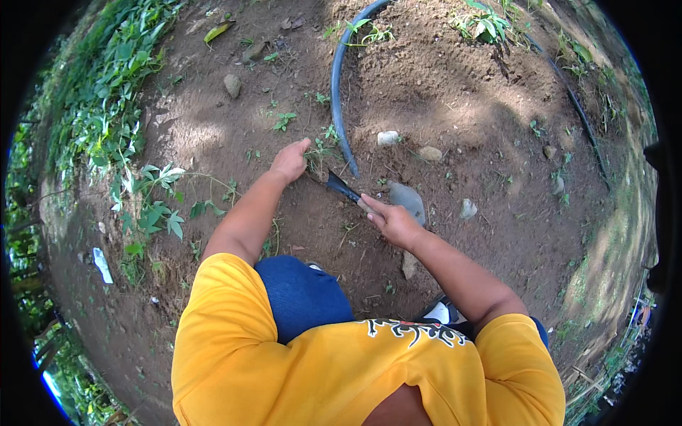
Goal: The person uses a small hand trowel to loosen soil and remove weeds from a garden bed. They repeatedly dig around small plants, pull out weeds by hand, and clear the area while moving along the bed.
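Observation:
My left hand (290,161) is closed at the leaves of a small green weed (318,152) rooted in the brown soil; its fingertips are partly hidden. In my right hand (397,221) is a short-handled digging tool, likely a hand trowel (342,186), with a dark metal blade. The blade slants to the ground, its tip beside the base of the weed. Just behind the right hand lies a large grey stone (407,199), partly covered by the fingers and wrist.
A blue-grey hose (335,90) curves over the soil, one end near the blade. Pale stones (388,138) and a rounded stone (430,154) lie ahead. Leafy vines (114,106) spread at left. A thinner dark hose (581,109) runs at right. White litter (102,265) lies at lower left.

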A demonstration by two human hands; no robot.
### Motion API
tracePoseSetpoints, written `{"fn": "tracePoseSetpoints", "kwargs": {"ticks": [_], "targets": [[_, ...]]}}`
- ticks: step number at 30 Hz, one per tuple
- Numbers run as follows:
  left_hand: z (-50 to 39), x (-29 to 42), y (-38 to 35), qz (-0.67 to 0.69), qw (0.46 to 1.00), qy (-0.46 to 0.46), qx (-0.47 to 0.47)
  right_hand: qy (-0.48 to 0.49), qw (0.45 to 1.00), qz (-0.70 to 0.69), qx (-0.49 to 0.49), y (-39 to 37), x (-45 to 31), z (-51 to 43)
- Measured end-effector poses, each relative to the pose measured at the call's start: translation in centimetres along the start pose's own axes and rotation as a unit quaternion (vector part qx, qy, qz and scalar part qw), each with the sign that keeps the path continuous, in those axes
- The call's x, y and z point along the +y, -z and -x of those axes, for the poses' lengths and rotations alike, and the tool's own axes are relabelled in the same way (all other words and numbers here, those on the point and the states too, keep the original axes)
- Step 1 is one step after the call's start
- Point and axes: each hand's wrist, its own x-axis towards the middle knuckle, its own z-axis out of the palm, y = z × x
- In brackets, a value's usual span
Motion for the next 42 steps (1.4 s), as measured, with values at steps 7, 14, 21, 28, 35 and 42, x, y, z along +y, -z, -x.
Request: {"fn": "tracePoseSetpoints", "kwargs": {"ticks": [7, 14, 21, 28, 35, 42], "targets": [[-0.1, -0.1, 1.4, -0.036, 0.989, 0.128, 0.058, -0.033, 0.999, 0.014, 0.012, 3.8, -0.8, 2.3], [-3.2, -0.5, 0.6, -0.047, 0.988, 0.146, -0.006, -0.035, 0.996, 0.023, 0.079, 1.9, -1.4, 0.7], [-2.9, 1.4, 0.5, -0.009, 0.998, 0.058, 0.028, -0.052, 0.997, 0.010, 0.062, 2.1, -1.1, 0.7], [-2.8, 2.5, -0.9, -0.070, 0.997, -0.015, 0.024, -0.056, 0.996, 0.027, 0.056, 2.3, -1.4, 0.9], [-3.2, 4.3, 0.7, 0.035, 0.998, 0.045, 0.022, -0.066, 0.996, -0.017, 0.065, 2.6, -1.9, 1.5], [-4.6, 4.6, -1.9, 0.160, 0.987, 0.020, 0.023, -0.083, 0.995, -0.012, 0.061, 3.0, -2.6, 1.8]]}}
